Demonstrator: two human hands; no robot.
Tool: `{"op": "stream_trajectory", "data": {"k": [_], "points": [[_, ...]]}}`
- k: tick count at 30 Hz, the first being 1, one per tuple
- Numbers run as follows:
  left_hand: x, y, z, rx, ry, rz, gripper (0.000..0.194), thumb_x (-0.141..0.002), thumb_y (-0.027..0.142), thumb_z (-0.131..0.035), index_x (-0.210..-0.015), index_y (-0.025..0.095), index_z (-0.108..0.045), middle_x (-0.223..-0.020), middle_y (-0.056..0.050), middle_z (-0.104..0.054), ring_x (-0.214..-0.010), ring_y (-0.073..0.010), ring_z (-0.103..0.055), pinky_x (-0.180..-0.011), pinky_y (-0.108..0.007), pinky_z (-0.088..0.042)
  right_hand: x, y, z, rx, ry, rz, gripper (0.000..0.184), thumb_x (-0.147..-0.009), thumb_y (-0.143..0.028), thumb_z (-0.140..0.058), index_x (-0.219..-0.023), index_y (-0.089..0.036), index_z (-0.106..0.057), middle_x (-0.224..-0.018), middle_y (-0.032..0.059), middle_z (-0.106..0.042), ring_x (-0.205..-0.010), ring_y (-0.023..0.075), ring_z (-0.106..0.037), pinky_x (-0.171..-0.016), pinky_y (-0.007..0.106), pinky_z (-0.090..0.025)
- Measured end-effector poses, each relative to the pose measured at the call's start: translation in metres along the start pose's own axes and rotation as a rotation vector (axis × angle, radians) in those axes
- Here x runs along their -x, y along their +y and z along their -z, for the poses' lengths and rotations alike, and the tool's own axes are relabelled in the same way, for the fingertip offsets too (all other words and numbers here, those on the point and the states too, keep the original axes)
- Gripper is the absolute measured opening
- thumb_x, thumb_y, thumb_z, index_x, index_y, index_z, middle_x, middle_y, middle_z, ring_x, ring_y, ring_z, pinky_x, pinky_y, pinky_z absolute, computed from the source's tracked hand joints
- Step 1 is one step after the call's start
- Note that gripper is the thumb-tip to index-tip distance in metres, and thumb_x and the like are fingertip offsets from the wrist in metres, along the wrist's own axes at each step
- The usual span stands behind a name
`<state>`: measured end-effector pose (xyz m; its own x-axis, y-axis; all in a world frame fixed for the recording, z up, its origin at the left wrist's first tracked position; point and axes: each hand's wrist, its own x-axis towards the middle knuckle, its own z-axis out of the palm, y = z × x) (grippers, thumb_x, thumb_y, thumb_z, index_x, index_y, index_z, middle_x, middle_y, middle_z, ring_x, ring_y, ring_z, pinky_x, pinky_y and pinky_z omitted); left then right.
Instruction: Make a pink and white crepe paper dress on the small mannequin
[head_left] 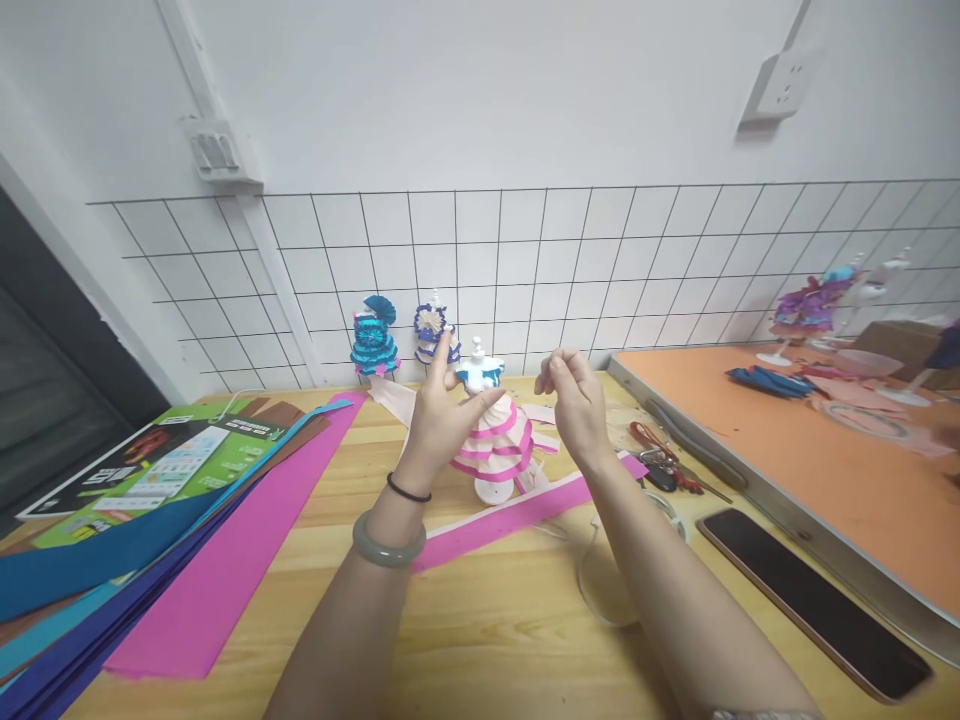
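My left hand (441, 402) is open, its index finger pointing up and its thumb stretched across in front of a small white dress form (478, 350). The form wears a blue bodice piece (491, 372) and a tiered cream paper skirt (499, 445) edged in pink, on a round white base. To the right of the form, my right hand (576, 395) is raised, with thumb and fingers pinched together; whatever they may hold is too small to make out. Below both hands lies a pink and white crepe paper strip (517, 510).
Crepe paper sheets (217, 580) and a green printed pack (172, 455) lie left. Two dressed forms (373, 345) stand by the wire grid (517, 265). A tape roll (670, 512), keys (660, 470) and a phone (814, 600) are right, beside a raised orange board (847, 470).
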<state>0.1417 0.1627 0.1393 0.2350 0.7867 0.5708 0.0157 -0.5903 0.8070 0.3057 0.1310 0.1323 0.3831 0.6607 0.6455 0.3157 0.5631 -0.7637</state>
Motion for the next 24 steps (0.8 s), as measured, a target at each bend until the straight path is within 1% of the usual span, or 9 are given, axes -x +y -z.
{"op": "stream_trajectory", "data": {"k": [3, 5, 7, 10, 12, 14, 17, 20, 24], "points": [[-0.002, -0.005, 0.0, 0.019, 0.012, -0.007, 0.091, -0.073, 0.037, -0.068, -0.144, 0.022, -0.014, -0.112, -0.01, -0.063, -0.106, -0.0209, -0.06, -0.095, -0.039, -0.046, 0.001, 0.0, -0.003, -0.046, 0.019, -0.004, 0.027, -0.092, -0.038, -0.038, -0.069, -0.022, -0.041, -0.063, -0.0024, -0.045, -0.057, 0.0118, -0.045, -0.06, 0.027, -0.037], [-0.003, -0.008, 0.0, 0.022, 0.026, 0.0, 0.093, -0.074, 0.037, -0.067, -0.145, 0.021, -0.009, -0.107, -0.01, -0.065, -0.102, -0.0205, -0.062, -0.095, -0.04, -0.046, 0.001, -0.001, -0.005, -0.06, 0.004, -0.017, 0.031, -0.091, -0.042, -0.038, -0.067, -0.022, -0.038, -0.062, -0.003, -0.043, -0.055, 0.0111, -0.044, -0.057, 0.027, -0.036], [-0.004, -0.009, -0.001, 0.024, 0.042, 0.003, 0.095, -0.075, 0.037, -0.066, -0.146, 0.021, -0.005, -0.101, -0.008, -0.066, -0.097, -0.0194, -0.064, -0.093, -0.04, -0.048, 0.001, -0.002, -0.005, -0.084, -0.028, -0.048, 0.032, -0.09, -0.045, -0.042, -0.067, -0.022, -0.04, -0.06, -0.0038, -0.043, -0.053, 0.0104, -0.044, -0.057, 0.026, -0.037], [-0.003, -0.01, -0.001, 0.026, 0.046, 0.001, 0.095, -0.076, 0.038, -0.065, -0.146, 0.022, -0.001, -0.097, -0.007, -0.066, -0.093, -0.0183, -0.064, -0.09, -0.039, -0.049, 0.0, -0.003, -0.005, -0.111, -0.078, -0.118, 0.028, -0.083, -0.044, -0.056, -0.07, -0.02, -0.051, -0.058, -0.0021, -0.053, -0.055, 0.0108, -0.049, -0.06, 0.026, -0.04], [-0.003, -0.011, 0.0, 0.008, 0.047, 0.004, 0.095, -0.076, 0.038, -0.064, -0.146, 0.023, -0.001, -0.096, -0.007, -0.065, -0.093, -0.0187, -0.064, -0.089, -0.039, -0.049, -0.001, -0.002, -0.003, -0.118, -0.09, -0.17, 0.025, -0.078, -0.042, -0.063, -0.074, -0.017, -0.058, -0.062, 0.0017, -0.061, -0.061, 0.0124, -0.055, -0.063, 0.027, -0.043], [-0.002, -0.011, 0.0, -0.031, 0.054, 0.004, 0.094, -0.077, 0.038, -0.064, -0.146, 0.023, -0.002, -0.096, -0.006, -0.065, -0.094, -0.0192, -0.063, -0.089, -0.04, -0.048, -0.002, -0.001, -0.002, -0.141, -0.088, -0.219, 0.026, -0.073, -0.041, -0.068, -0.075, -0.016, -0.061, -0.067, 0.0045, -0.066, -0.065, 0.0136, -0.059, -0.066, 0.028, -0.045], [-0.002, -0.01, 0.001, -0.089, 0.068, -0.012, 0.092, -0.077, 0.037, -0.063, -0.146, 0.024, -0.003, -0.094, -0.006, -0.064, -0.092, -0.0191, -0.063, -0.088, -0.04, -0.048, -0.004, 0.003, 0.0, -0.181, -0.09, -0.266, 0.027, -0.068, -0.04, -0.072, -0.073, -0.015, -0.063, -0.069, 0.0055, -0.069, -0.064, 0.0133, -0.06, -0.068, 0.029, -0.047], [-0.003, -0.009, 0.002, -0.112, 0.08, -0.035, 0.09, -0.078, 0.036, -0.062, -0.146, 0.023, -0.003, -0.091, -0.005, -0.064, -0.089, -0.018, -0.063, -0.086, -0.037, -0.049, -0.006, 0.007, 0.0, -0.195, -0.095, -0.289, 0.027, -0.065, -0.039, -0.074, -0.072, -0.015, -0.064, -0.069, 0.0056, -0.068, -0.063, 0.0132, -0.06, -0.067, 0.029, -0.048], [-0.003, -0.007, 0.003, -0.121, 0.106, -0.067, 0.089, -0.079, 0.035, -0.061, -0.146, 0.022, -0.003, -0.092, -0.005, -0.064, -0.088, -0.0171, -0.063, -0.087, -0.035, -0.049, -0.007, 0.012, -0.001, -0.236, -0.1, -0.286, 0.029, -0.06, -0.035, -0.077, -0.066, -0.017, -0.055, -0.066, 0.0025, -0.065, -0.065, 0.0141, -0.062, -0.066, 0.029, -0.048]]}}
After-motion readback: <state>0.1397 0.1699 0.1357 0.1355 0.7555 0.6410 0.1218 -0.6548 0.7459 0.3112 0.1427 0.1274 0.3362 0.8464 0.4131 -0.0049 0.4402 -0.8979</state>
